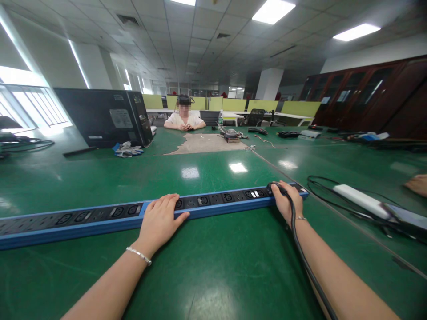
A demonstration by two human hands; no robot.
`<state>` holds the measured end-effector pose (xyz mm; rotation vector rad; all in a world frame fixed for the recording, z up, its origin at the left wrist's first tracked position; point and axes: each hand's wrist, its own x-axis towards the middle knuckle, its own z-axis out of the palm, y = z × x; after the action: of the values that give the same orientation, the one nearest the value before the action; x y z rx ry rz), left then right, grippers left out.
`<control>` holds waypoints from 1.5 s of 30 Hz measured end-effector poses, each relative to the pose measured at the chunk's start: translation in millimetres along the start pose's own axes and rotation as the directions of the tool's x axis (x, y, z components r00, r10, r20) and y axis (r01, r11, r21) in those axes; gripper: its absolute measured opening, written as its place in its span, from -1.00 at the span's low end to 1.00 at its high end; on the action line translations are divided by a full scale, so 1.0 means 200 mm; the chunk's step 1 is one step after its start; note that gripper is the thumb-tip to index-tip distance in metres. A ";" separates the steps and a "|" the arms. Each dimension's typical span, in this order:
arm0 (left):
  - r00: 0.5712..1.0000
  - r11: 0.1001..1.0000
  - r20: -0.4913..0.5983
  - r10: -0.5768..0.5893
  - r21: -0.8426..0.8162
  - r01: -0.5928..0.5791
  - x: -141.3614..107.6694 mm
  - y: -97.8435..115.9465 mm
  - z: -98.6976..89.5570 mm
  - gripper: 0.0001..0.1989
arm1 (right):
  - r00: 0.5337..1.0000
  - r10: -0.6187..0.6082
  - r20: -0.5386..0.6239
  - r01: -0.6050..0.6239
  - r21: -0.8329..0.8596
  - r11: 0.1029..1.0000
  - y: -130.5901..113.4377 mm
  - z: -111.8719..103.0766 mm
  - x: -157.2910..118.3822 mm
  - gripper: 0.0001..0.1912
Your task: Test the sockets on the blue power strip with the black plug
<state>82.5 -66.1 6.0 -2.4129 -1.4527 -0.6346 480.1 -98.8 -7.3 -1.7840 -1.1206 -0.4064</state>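
Observation:
A long blue power strip with a black socket face lies across the green table. My left hand rests over its middle, palm down, fingers on the far side and thumb along the near edge. Near the strip's right end, my right hand has its fingers wrapped round a black plug that sits at the socket face. How far the plug is in cannot be seen. Its black cable hangs over my right wrist and runs down along the forearm.
A black computer case and gloves stand at the back left. A person sits across the table. To the right lie a white power strip, cables and a phone; another person's hand is at the right edge.

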 end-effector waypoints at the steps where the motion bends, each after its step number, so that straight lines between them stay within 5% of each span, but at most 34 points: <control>1: 1.000 1.000 0.002 0.001 0.000 -0.001 0.00 0.00 0.00 -0.47 | 1.000 -0.009 0.002 0.009 -0.007 1.000 0.00 0.00 0.00 -0.52; 24: 1.000 1.000 -0.010 0.015 0.018 -0.015 0.00 -0.01 0.01 -0.46 | 0.997 -0.069 0.022 0.071 -0.101 0.992 0.01 0.04 -0.09 -0.55; 28: 1.000 1.000 -0.002 0.016 0.024 -0.016 0.00 0.00 0.01 -0.46 | 0.999 0.050 -0.004 -0.050 0.032 0.998 -0.01 0.02 -0.07 -0.53; 33: 1.000 0.999 0.010 0.006 0.037 -0.006 0.00 0.00 -0.01 -0.46 | 0.956 0.239 -0.169 -0.170 0.343 0.924 -0.09 -0.02 -0.04 -0.48; 36: 1.000 0.999 0.015 -0.003 0.032 0.003 0.00 0.00 -0.01 -0.46 | 0.991 0.134 -0.013 -0.119 0.378 0.918 -0.20 -0.01 -0.08 -0.52; 40: 1.000 1.000 0.016 -0.002 0.020 0.002 0.00 0.00 -0.01 -0.46 | 0.981 0.039 0.188 -0.103 0.346 0.933 -0.36 0.03 -0.16 -0.54; 45: 1.000 1.000 0.008 0.007 0.021 -0.007 0.00 0.00 0.00 -0.45 | 0.960 0.006 0.282 -0.085 0.269 0.959 -0.44 0.08 -0.22 -0.56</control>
<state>82.4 -65.7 7.1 -2.4057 -1.4464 -0.6060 380.9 -96.5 3.5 -1.6434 -1.2593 0.0363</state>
